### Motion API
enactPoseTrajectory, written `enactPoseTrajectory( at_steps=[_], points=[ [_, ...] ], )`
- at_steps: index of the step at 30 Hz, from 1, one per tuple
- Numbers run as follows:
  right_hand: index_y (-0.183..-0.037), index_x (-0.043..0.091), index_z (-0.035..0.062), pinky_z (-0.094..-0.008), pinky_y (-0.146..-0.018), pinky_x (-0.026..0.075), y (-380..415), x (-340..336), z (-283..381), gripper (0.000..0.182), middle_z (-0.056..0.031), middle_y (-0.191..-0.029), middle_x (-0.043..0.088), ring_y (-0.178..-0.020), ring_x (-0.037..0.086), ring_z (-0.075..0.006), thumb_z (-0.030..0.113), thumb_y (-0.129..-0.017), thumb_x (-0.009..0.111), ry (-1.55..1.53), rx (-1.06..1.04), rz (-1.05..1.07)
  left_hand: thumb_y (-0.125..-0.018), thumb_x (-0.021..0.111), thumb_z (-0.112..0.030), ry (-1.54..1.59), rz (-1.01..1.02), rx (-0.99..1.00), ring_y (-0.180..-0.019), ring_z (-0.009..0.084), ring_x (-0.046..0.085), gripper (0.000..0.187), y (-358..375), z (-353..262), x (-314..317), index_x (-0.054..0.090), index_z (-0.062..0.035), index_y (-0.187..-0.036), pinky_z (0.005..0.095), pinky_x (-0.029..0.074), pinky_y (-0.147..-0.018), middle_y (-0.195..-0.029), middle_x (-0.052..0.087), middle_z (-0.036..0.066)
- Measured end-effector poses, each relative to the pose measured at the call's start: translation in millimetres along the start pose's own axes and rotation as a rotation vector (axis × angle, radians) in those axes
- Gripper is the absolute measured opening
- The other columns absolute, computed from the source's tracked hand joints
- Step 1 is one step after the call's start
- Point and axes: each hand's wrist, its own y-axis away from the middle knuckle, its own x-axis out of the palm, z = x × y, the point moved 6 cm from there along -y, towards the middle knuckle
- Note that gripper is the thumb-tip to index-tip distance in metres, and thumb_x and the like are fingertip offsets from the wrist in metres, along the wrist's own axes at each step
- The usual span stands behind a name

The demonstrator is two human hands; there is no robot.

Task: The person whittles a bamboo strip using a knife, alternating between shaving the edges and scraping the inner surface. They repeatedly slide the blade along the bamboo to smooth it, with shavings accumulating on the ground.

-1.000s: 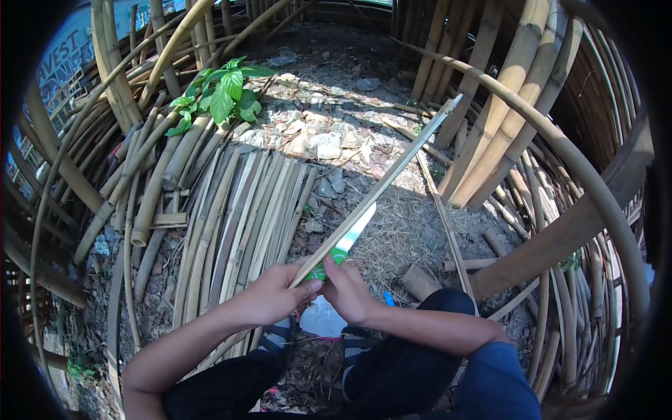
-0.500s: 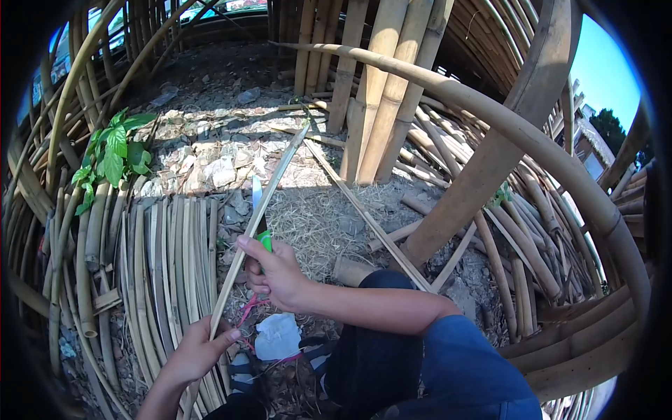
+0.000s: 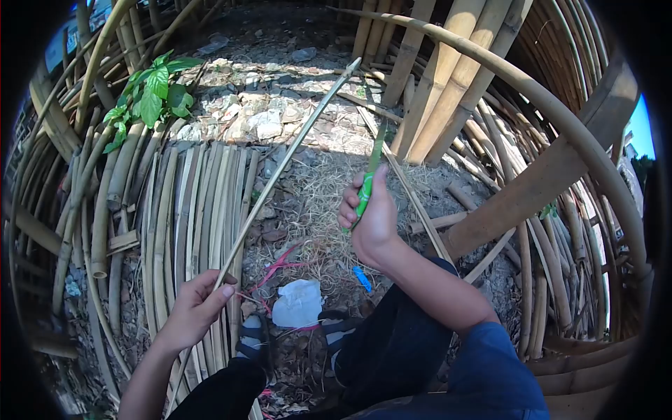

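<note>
My left hand (image 3: 194,308) is closed around the lower part of a long, thin bamboo strip (image 3: 288,158), which slants up and away to the right over the ground. In my right hand (image 3: 372,213) is a knife (image 3: 365,192) with a bright green handle, its narrow blade pointing up and away from me. The knife stands apart from the strip, to its right. Below my left hand lies a row of split bamboo strips (image 3: 189,203), side by side on the ground.
Thick bamboo posts (image 3: 451,84) rise ahead, and a curved bamboo pole (image 3: 521,70) arches across the right. A leafy green plant (image 3: 154,94) grows at left. Between my feet lie a white scrap (image 3: 297,304), pink string (image 3: 281,264) and a blue wrapper (image 3: 362,278). Bamboo pieces pile up at right.
My right hand with the knife has moved right, away from the strip it was touching. The strip's far end has swung up and right. The view has shifted, and the blue wrapper now shows.
</note>
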Motion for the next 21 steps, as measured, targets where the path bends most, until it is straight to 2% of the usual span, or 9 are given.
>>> enactPoseTrajectory(
  at_steps=[3, 5, 6, 8, 10, 12, 15, 17, 21],
  points=[
    [-0.092, 0.049, 0.0090, -0.0256, -0.049, 0.033, 2.1, 1.5, 0.0, 0.046, 0.0020, -0.068, 0.042, -0.054, 0.037, -0.0086, 0.050, -0.105, 0.034, 0.075, -0.147, 0.186, -0.102, 0.055, -0.027, -0.155, -0.141, 0.069, -0.055, 0.0031, 0.040, 0.027, -0.8, 9.3, -12.4, 0.060, -0.0012, -0.106, 0.0220, 0.032, -0.050, -0.066, 0.048, -0.005],
    [-0.089, 0.052, 0.0056, -0.0300, -0.049, 0.037, 20.1, 18.5, -2.1, 0.037, -0.0021, -0.063, 0.049, -0.053, 0.046, -0.0128, 0.039, -0.103, 0.045, 0.715, -0.384, 0.358, -0.104, 0.047, -0.035, -0.388, -0.191, 0.130, -0.058, 0.0091, 0.044, 0.037, 3.0, -2.2, -9.4, 0.061, 0.0001, -0.106, 0.0294, 0.039, -0.054, -0.067, 0.048, -0.003],
    [-0.089, 0.052, 0.0056, -0.0300, -0.049, 0.037, 28.7, 25.2, -5.3, 0.037, -0.0021, -0.063, 0.049, -0.053, 0.046, -0.0128, 0.039, -0.103, 0.045, 0.711, -0.379, 0.373, -0.105, 0.045, -0.036, -0.441, -0.208, 0.133, -0.057, 0.0144, 0.046, 0.040, 5.5, -7.1, -5.6, 0.060, 0.0010, -0.103, 0.0336, 0.040, -0.056, -0.065, 0.048, 0.002],
    [-0.088, 0.055, 0.0023, -0.0364, -0.049, 0.041, 51.8, 48.7, -13.8, 0.030, -0.0093, -0.057, 0.053, -0.051, 0.056, -0.0222, 0.030, -0.098, 0.055, 1.071, -0.499, 0.478, -0.105, 0.042, -0.037, -0.497, -0.224, 0.135, -0.056, 0.0198, 0.049, 0.043, 10.2, -19.0, 2.0, 0.059, 0.0020, -0.101, 0.0378, 0.042, -0.057, -0.063, 0.049, 0.006],
    [-0.088, 0.056, 0.0018, -0.0389, -0.049, 0.042, 62.9, 61.1, -24.0, 0.030, -0.0119, -0.056, 0.053, -0.051, 0.058, -0.0266, 0.030, -0.097, 0.057, 1.139, -0.523, 0.562, -0.103, 0.043, -0.034, -0.563, -0.210, 0.090, -0.065, 0.0434, 0.061, 0.042, 13.2, -30.3, 9.6, 0.052, 0.0050, -0.089, 0.0500, 0.046, -0.063, -0.065, 0.059, 0.023],
    [-0.083, 0.056, 0.0024, -0.0429, -0.047, 0.042, 72.7, 72.5, -35.2, 0.034, -0.0138, -0.054, 0.054, -0.048, 0.058, -0.0329, 0.035, -0.094, 0.061, 1.228, -0.626, 0.652, -0.103, 0.044, -0.034, -0.598, -0.228, 0.134, -0.066, 0.0449, 0.061, 0.042, 15.0, -34.3, 14.1, 0.052, 0.0053, -0.089, 0.0512, 0.046, -0.064, -0.065, 0.059, 0.025],
    [-0.075, 0.054, 0.0041, -0.0438, -0.044, 0.041, 77.1, 74.2, -41.7, 0.040, -0.0133, -0.053, 0.054, -0.047, 0.057, -0.0326, 0.039, -0.093, 0.062, 1.328, -0.750, 0.653, -0.100, 0.049, -0.033, -0.639, -0.270, 0.157, -0.068, 0.0463, 0.063, 0.041, 18.6, -37.5, 17.2, 0.053, 0.0058, -0.089, 0.0531, 0.047, -0.064, -0.066, 0.060, 0.027],
    [-0.073, 0.053, 0.0047, -0.0440, -0.042, 0.040, 75.3, 73.0, -43.8, 0.042, -0.0133, -0.053, 0.054, -0.047, 0.057, -0.0323, 0.041, -0.093, 0.062, 1.336, -0.769, 0.639, -0.100, 0.050, -0.034, -0.632, -0.298, 0.195, -0.062, 0.0386, 0.062, 0.041, 19.9, -35.1, 16.5, 0.054, 0.0048, -0.089, 0.0464, 0.044, -0.059, -0.064, 0.057, 0.023],
    [-0.069, 0.051, 0.0055, -0.0431, -0.040, 0.040, 76.5, 73.0, -43.0, 0.045, -0.0129, -0.051, 0.052, -0.045, 0.057, -0.0311, 0.042, -0.093, 0.062, 1.336, -0.868, 0.625, -0.098, 0.055, -0.033, -0.592, -0.315, 0.170, -0.058, 0.0353, 0.062, 0.039, 24.2, -38.8, 15.6, 0.056, 0.0051, -0.089, 0.0444, 0.045, -0.057, -0.061, 0.056, 0.021]
  ],
)
